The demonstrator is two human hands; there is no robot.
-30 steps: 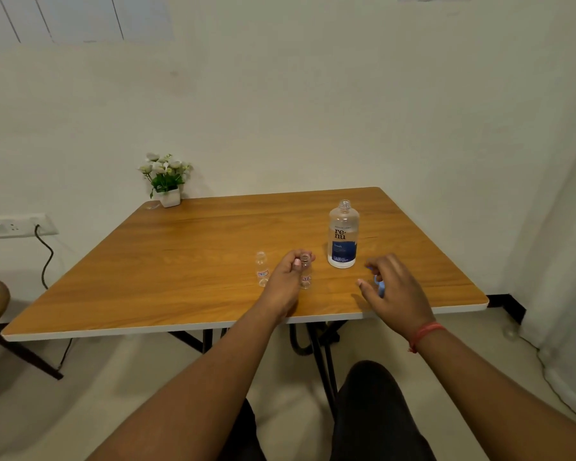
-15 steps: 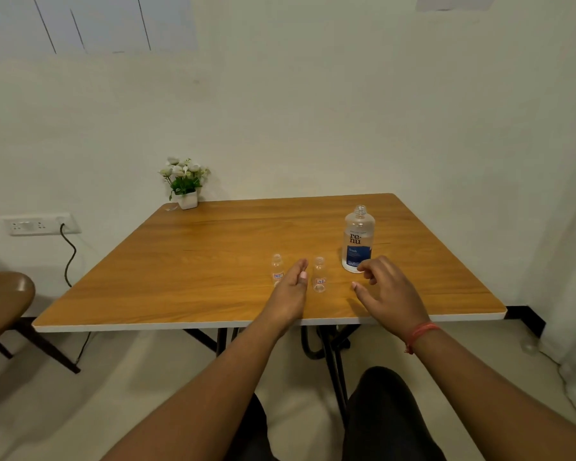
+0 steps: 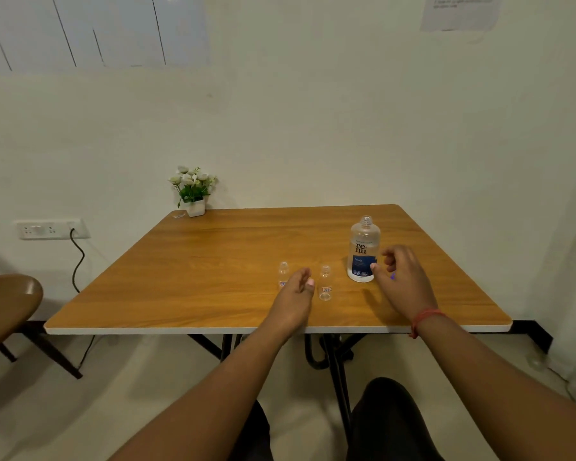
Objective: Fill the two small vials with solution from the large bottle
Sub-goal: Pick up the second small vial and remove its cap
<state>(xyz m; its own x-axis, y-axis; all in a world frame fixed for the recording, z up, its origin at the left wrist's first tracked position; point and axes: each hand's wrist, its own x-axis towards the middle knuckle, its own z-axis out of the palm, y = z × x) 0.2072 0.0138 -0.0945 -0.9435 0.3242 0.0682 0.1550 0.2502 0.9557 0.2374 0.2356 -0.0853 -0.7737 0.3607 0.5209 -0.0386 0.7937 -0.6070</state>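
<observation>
The large clear bottle with a blue label stands uncapped on the wooden table. Two small clear vials stand upright to its left, the left vial and the right vial. My left hand rests between them with relaxed fingers and holds nothing. My right hand is just right of the bottle, fingers loosely curled, its thumb tip at the bottle's lower side. A small blue thing shows under those fingers; I cannot tell whether it is held.
A small potted plant stands at the table's far left corner. A brown chair is left of the table, below a wall socket with a cable. My knees are under the near edge.
My left hand has let go of the right vial and drawn back a little. My right hand has moved forward and left, up to the bottle. My view has tilted upward.
</observation>
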